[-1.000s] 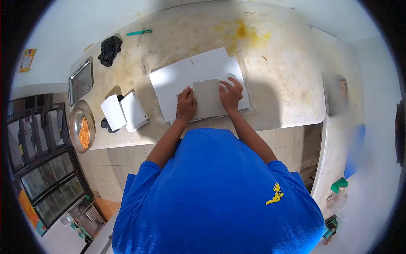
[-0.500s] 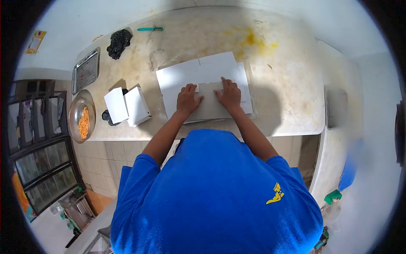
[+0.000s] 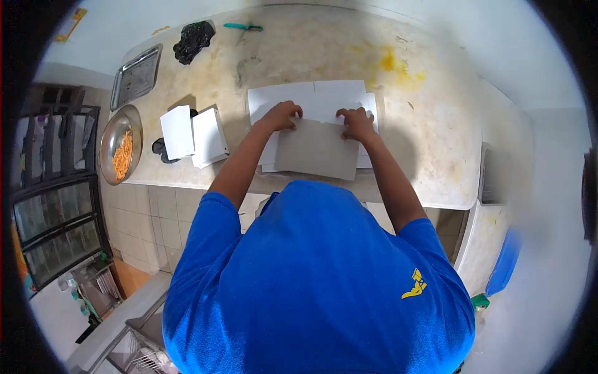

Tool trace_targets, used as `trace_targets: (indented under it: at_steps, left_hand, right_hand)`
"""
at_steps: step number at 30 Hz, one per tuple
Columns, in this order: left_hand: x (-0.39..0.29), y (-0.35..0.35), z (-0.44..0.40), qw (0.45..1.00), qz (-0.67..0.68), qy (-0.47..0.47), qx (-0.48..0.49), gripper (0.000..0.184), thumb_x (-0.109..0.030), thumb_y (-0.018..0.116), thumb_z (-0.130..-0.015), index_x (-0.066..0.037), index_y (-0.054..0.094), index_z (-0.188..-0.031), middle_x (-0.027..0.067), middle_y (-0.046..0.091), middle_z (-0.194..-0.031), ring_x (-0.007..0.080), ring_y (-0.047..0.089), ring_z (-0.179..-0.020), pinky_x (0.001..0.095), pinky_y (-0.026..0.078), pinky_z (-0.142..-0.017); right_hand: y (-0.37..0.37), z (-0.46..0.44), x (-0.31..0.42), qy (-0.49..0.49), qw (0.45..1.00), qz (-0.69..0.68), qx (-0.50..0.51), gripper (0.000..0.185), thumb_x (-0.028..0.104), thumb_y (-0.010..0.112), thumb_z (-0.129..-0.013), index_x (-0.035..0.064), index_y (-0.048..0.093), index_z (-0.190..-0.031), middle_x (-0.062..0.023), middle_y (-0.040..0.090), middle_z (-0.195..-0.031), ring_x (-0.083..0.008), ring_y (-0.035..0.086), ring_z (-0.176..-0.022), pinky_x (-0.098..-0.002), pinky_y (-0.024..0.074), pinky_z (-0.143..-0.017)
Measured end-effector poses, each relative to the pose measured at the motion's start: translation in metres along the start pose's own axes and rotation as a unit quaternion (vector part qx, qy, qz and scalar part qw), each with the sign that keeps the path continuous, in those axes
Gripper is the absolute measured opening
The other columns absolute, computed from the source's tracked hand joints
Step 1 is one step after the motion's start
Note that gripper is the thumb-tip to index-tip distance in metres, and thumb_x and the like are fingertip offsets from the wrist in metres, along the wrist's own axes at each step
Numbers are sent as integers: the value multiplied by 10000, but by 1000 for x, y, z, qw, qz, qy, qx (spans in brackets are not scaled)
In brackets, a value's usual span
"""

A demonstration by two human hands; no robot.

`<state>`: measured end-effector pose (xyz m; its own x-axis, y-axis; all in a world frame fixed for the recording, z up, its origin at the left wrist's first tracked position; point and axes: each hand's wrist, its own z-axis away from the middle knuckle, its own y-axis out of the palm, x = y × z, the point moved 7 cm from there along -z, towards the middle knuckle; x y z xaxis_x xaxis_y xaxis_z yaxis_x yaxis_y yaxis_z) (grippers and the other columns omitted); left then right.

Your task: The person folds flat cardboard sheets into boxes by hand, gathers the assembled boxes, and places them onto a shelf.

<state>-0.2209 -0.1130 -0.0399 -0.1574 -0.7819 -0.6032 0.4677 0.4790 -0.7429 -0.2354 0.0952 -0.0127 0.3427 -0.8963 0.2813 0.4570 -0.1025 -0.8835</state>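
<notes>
From my end, I am looking down at a matte grey card (image 3: 317,153), flat and straight-edged, which is covering part of some smooth white sheets (image 3: 336,91) at the near middle of the tabletop (image 3: 442,134). The left hand (image 3: 281,116) is touching the card's far left corner, its fingers bending inward; the right hand (image 3: 358,124) is touching the far right corner, its fingers bending too, with a gap showing above the thumb. I am not able to tell whether either hand is clamping the card. Over to the left, a sharp-cornered white box (image 3: 209,138) is sitting beside a flat white panel (image 3: 178,133). Farther left, a round, shiny metal bowl (image 3: 106,149) is holding thin orange strips (image 3: 123,156), and a rectangular metal tray (image 3: 135,77) is lying beyond it. A crinkled black bag (image 3: 193,42) is resting near the far edge, with a slim teal tool (image 3: 243,27) lying to its right.
</notes>
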Motion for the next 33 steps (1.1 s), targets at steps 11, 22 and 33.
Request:
trace_targets:
  at_steps: [11,22,33]
  left_hand:
    - [-6,15,-10,994,-27,92,55,292,-23,708,-613,-70,579,-870,89,565,-878,298,559,-859,388,471,-727]
    - [-41,51,81,927,-250,227,-167,390,-125,501,-813,-126,551,-1200,43,525,-1231,242,497,-1136,398,430,-931]
    - [-54,43,87,952,-233,122,-159,420,-294,545,-837,-123,516,-1220,57,489,-1296,247,444,-1208,475,316,-1005]
  right_hand:
    - [16,12,7,-151,981,-97,-74,311,119,694,-662,168,642,-964,-26,605,-922,-234,504,-1067,-618,191,-967]
    - [50,90,31,-183,956,130,-191,399,210,454,-885,146,459,-1279,-44,403,-1375,-229,407,-1248,-526,166,-1078]
    - [73,79,11,-234,959,-24,-161,457,307,510,-854,107,489,-1264,-92,444,-1350,-290,438,-1214,-420,372,-987]
